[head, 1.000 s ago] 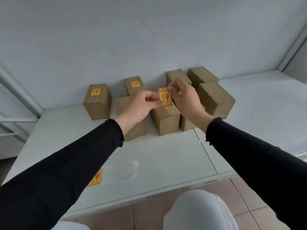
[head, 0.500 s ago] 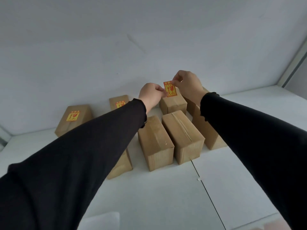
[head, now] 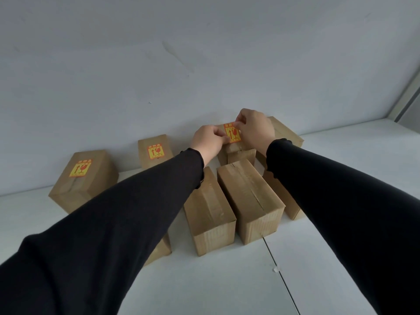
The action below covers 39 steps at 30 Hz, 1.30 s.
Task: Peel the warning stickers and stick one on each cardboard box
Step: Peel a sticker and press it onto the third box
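Far left, 2 labelled boxes [head: 83, 178] [head: 154, 152] already wear their stickers. Centre, the left hand [head: 208, 142] pinches the lower-left edge of the warning sticker [head: 232, 133], the right hand [head: 255, 130] pinches its top corner, laying it on the back box [head: 236, 148] by the wall. Best to lower 1 edge first, then smooth flat. In front, 2 bare boxes [head: 208, 212] [head: 248, 198] crowd the tabletop [head: 227, 280], forcing a long reach.

Both arms stretched forward, hands close together.
Left hand [head: 208, 140] and right hand [head: 255, 130] each pinch a sticker [head: 232, 133] edge with fingertips; black sleeves reach both wrists.
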Tool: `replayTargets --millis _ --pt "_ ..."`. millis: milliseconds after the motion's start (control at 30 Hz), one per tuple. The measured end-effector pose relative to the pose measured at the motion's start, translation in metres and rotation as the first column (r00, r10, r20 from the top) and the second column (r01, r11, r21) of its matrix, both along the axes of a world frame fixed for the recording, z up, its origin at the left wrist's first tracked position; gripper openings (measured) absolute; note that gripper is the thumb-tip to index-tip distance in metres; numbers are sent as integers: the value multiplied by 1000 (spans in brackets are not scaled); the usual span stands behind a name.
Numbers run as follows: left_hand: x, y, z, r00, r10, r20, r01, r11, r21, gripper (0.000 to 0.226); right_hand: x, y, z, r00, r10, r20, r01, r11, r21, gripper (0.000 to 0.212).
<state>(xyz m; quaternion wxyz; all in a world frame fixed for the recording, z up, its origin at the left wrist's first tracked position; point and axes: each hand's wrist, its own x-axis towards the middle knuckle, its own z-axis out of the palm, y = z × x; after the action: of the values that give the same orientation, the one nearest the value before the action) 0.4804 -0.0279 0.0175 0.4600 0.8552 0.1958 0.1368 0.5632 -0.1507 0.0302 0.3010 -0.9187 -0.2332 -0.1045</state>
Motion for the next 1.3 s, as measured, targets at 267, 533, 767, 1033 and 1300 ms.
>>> replayTargets --millis 267,533,767,1033,1300 --pt "3 -2 -2 1000 -10 6 10 994 107 8 5 0 -5 1000 -6 16 6 1000 2 10" --pt "6 -3 -4 1000 -22 -1 22 987 162 8 8 5 -12 999 -28 36 29 1000 -12 10" --pt "8 1 -7 1000 -12 -16 13 995 98 30 12 14 -12 998 -60 24 62 990 -128 14" --pt "8 4 -9 996 -86 -28 90 974 208 36 15 19 -5 978 -146 -146 137 988 -73 18" --pt "9 7 -7 995 -69 -71 79 986 147 34 15 0 8 953 48 -299 -77 993 -87 25"
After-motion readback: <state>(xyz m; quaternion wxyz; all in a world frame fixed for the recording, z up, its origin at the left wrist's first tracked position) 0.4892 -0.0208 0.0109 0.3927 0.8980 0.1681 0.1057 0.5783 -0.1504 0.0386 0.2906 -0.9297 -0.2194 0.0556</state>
